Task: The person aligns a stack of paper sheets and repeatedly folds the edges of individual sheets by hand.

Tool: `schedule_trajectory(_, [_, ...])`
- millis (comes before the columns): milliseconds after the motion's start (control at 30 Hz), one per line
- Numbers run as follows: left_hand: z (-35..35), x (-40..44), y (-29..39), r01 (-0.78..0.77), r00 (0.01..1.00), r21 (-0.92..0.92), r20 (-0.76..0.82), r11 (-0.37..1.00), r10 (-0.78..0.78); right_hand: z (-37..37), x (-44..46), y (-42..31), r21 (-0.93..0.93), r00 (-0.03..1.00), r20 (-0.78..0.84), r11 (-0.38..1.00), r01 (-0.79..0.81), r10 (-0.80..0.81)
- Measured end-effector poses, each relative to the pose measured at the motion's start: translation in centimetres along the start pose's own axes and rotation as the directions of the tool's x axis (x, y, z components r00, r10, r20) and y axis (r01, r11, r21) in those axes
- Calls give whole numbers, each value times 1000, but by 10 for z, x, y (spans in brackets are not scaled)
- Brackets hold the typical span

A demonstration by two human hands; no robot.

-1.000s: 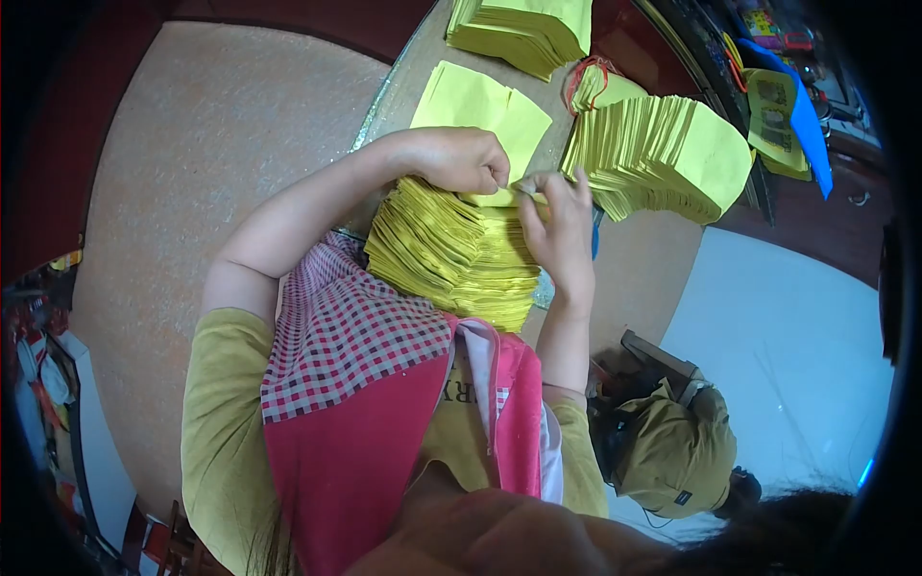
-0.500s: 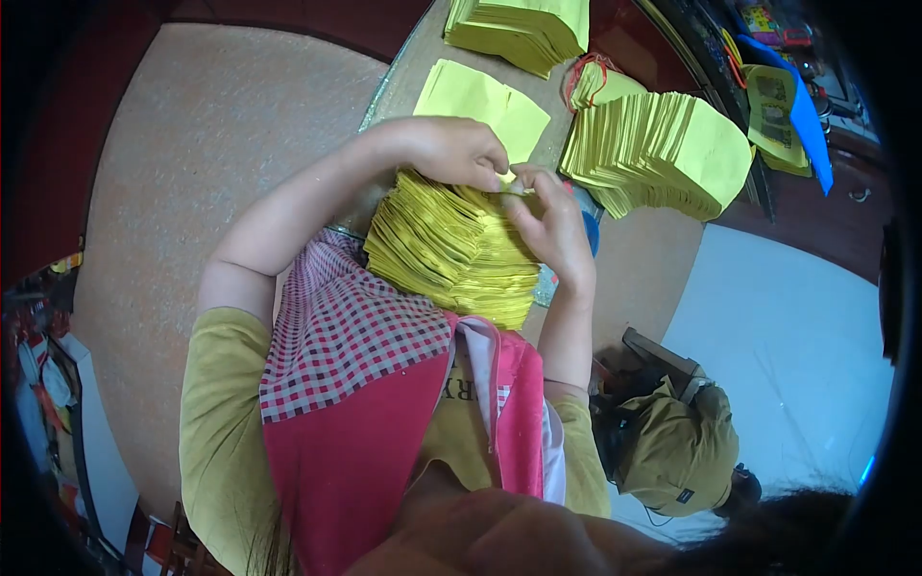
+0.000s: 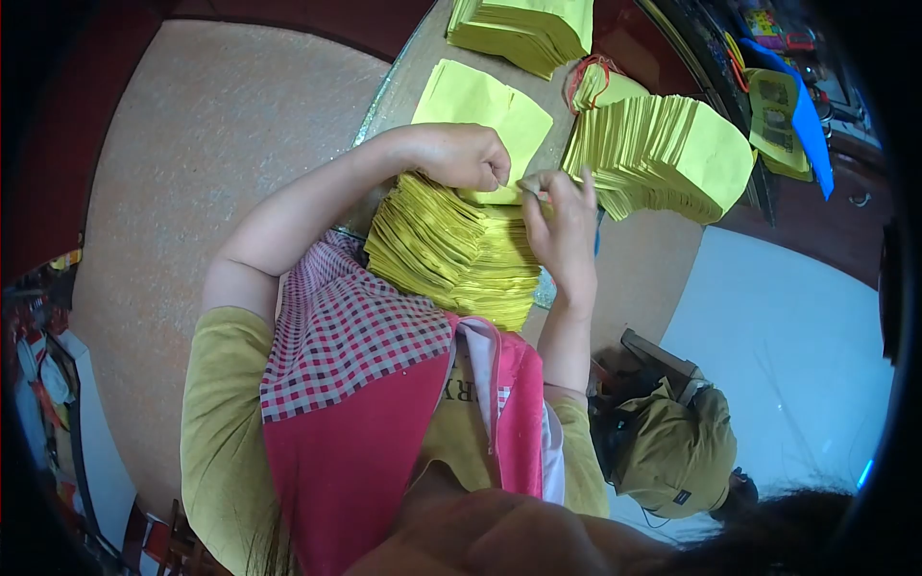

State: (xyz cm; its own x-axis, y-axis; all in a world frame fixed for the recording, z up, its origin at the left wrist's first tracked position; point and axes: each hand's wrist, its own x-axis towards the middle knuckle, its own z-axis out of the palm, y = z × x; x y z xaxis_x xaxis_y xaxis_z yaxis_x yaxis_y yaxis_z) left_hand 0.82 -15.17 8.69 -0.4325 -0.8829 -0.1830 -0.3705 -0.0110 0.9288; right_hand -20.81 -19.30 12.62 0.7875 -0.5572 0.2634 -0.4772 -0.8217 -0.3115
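My left hand [image 3: 468,158] is curled, its fingertips closed on the near edge of a yellow paper sheet [image 3: 523,130]. Just to the right, my right hand [image 3: 565,216] pinches at the same sheet's corner with thumb and index finger, another finger raised. A small gap separates the two hands. Below them, against the apron, a thick pile of folded yellow paper [image 3: 451,250] fans out in many layers. The fingers partly cover the sheet's near edge.
Another yellow stack [image 3: 523,34] stands at the top. To the right is a fanned stack [image 3: 663,154], beside a smaller bundle [image 3: 605,86] with red string. A blue object [image 3: 812,134] lies far right. Dark clothing or a bag [image 3: 677,451] is at lower right.
Compared with half a second ago, my hands have moved slightly apart, and a finger of my right hand has lifted. The near edge of the sheet shows more between them. The stacks have not moved.
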Motion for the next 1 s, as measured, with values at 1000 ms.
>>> schedule_trajectory(1000, [-3,2,0,-22,999,-31,28,999,23,-3,-2,-1,-22,999,4,999,47,-47])
